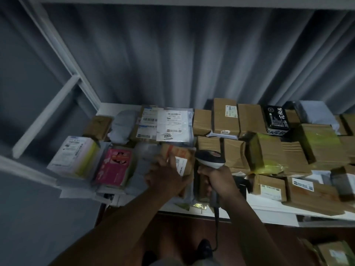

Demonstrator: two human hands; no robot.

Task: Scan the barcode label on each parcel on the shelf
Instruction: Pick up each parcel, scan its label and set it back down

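1. Brown cardboard makes up the parcel [177,160] held at the front middle of the white shelf [272,212]; the left hand [165,177] grips its near edge with fingers curled round it, tilting it up.
2. The right hand [217,181] sits just right of that parcel, fingers wrapped round the handle of a barcode scanner [210,159]; the scanner's dark and white head is above the hand, just beside the parcel's right edge.
3. The two hands are close together but do not touch; the scanner's handle stands between them.
4. The held parcel carries orange-red print on its top and a white label [181,165] on the face turned toward the scanner; the print is too blurred to read.
5. A dark cable [217,231] hangs from the scanner's handle below the shelf edge.
6. Left of the left hand lies a pink package [115,166], and further left a white and yellow box [76,156].
7. Behind the held parcel lies a white mailer marked 2005 [171,124]; to the right are more brown boxes, one wrapped in yellow tape [267,152], and a black box [276,120].
8. A grey curtain [182,54] hangs behind the shelf.
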